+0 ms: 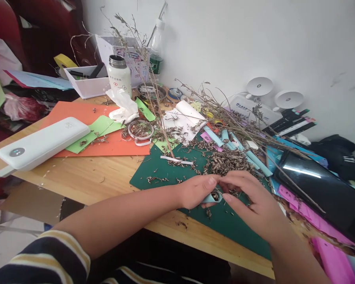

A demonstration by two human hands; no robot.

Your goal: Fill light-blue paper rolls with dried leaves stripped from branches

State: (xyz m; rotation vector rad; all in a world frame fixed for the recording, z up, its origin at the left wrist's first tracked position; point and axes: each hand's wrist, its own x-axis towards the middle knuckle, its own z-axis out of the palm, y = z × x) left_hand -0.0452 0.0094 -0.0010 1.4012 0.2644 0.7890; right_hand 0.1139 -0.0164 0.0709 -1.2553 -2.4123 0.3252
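My left hand [198, 190] is closed around a light blue paper tube [210, 198], its thumb along the top. Dark bits of dried leaf show inside the tube's mouth. From the other side my right hand [251, 203] curls its fingers over the tube, with the thumb tip at the rim. A heap of dried leaves [229, 162] lies just beyond both hands on a green cutting mat [225, 225]. Several finished-looking blue paper rolls [259, 163] lie behind the heap. A thin white paper strip [176, 160] lies on the mat to the left.
Long dry stalks [248, 128] cross the back right. A white power bank [43, 142] rests on orange paper [115, 144] at left. Behind stand a white bottle [120, 75] and a small round dish [140, 130]. A black phone or tablet [322, 193] lies right, beside pink paper [313, 221].
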